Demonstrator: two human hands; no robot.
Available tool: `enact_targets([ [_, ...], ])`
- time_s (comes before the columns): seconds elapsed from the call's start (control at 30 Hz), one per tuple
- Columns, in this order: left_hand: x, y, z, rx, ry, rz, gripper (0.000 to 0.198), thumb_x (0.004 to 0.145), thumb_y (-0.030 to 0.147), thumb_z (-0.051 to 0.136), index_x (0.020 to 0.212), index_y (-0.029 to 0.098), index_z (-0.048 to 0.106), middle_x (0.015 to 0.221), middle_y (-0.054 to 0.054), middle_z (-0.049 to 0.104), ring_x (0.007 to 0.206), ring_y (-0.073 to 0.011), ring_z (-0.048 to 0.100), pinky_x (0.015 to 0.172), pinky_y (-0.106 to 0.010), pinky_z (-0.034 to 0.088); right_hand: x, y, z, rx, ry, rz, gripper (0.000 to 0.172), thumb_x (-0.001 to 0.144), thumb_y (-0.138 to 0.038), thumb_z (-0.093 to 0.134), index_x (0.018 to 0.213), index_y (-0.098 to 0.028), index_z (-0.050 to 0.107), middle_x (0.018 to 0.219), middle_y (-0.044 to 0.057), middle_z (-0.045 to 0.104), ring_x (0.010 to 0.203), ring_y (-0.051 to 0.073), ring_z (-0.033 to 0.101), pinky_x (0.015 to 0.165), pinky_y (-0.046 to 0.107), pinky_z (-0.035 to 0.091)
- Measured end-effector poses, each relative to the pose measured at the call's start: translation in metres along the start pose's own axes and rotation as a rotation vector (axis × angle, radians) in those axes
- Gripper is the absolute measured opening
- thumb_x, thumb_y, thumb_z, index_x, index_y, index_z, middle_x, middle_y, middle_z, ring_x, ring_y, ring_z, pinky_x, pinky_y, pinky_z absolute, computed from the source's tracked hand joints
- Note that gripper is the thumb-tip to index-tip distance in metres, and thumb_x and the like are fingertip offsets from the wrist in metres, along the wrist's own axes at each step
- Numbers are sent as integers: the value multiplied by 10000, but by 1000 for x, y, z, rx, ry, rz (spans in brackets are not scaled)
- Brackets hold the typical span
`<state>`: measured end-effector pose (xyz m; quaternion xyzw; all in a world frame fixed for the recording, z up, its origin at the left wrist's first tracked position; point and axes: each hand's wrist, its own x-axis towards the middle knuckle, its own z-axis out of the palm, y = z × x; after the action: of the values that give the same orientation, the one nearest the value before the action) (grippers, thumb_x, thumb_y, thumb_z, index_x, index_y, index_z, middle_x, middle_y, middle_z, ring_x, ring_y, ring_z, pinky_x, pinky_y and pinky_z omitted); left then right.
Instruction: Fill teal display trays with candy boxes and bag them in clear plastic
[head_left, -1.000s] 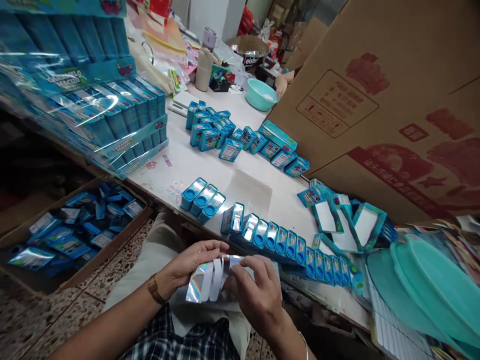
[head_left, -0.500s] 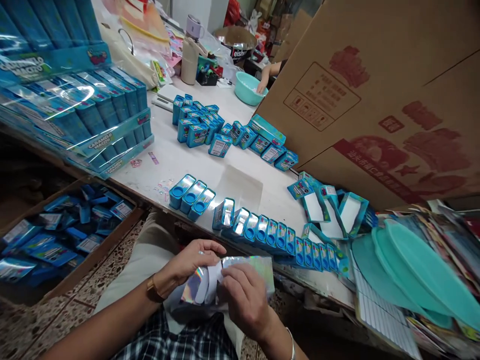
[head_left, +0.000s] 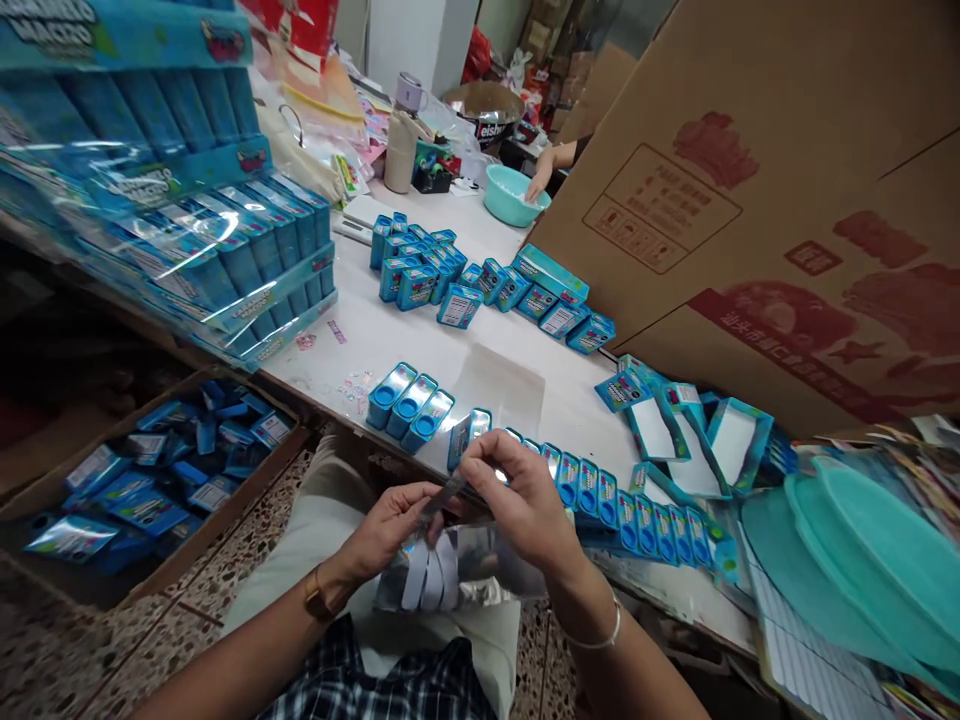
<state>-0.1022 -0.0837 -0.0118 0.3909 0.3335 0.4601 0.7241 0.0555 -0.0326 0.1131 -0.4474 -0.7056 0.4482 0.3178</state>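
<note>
A shiny silvery sheet [head_left: 495,565] with several white rounded strips [head_left: 431,575] lies over my lap. Just above it, my left hand [head_left: 397,520] is closed, pinching the lower end of a thin, dark, glossy strip [head_left: 448,492]. The strip's upper end is pinched between thumb and fingers of my right hand [head_left: 517,490], which is raised in front of the table edge. Behind my hands, a row of small blue boxes [head_left: 589,487] runs along the near edge, partly hidden by my right hand. Three more blue boxes [head_left: 411,400] stand to its left.
Wrapped stacks of blue packs [head_left: 225,240] stand at left, above a carton [head_left: 217,530] of loose blue boxes. A large carton [head_left: 675,230] fills the right back. Turquoise trays [head_left: 847,570] lie at right. A person's hand [head_left: 541,178] reaches into a turquoise basin [head_left: 510,200].
My right hand has risen from the silvery sheet toward the table edge. A dark strip now stretches between both hands. The camera view has shifted, so the table scene appears lower and further right.
</note>
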Motion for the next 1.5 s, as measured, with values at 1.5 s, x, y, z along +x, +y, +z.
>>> enact_targets([
  [1.5,45,-9,-27,139,456,-21,558,836,666,558,645,149,640,380,45,425,400,-85,339,482,-234,277,80,63,42,-481,210,-74,66,869,-170,577,909,-219,558,980,38,639,969,226,561,882,375,420],
])
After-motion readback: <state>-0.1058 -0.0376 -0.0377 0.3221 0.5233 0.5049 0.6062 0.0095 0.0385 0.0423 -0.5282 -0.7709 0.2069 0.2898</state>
